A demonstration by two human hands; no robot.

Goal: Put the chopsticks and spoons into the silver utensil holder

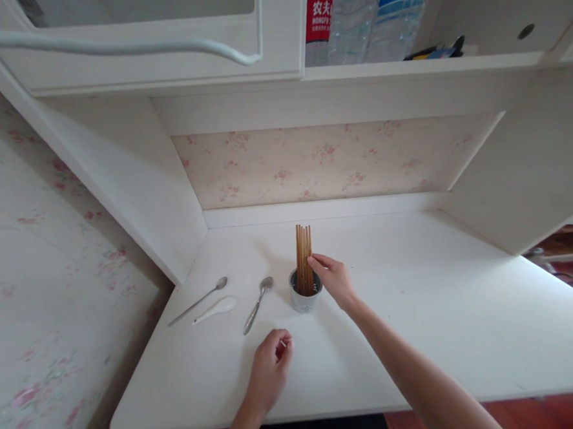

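Near the middle of the white desk [420,342], one grey cup [304,303] stands upright, small dark marks on its side; bundle of wooden chopsticks [303,259] in it, on end, tops well above the rim. Clock centred on the cup, twelve toward the wall. Right hand [335,280] between two and three o'clock, close in: thumb and forefinger nearly together at the bundle's outer edge; cannot tell whether a stick is pinched or only touched. Left hand [271,365] at seven, apart from the cup, fingers curled toward the thumb; cannot tell whether the curl holds anything. Around nine, nearest first: patterned-handle metal spoon [256,309], bowl pointing to one; white spoon [216,309], bowl to two; long slender metal spoon [195,305], bowl likewise to two. At twelve, beyond the desk, floral wallpaper [312,164]. High up, toward one, clear bottles [352,23] on a shelf [427,67].
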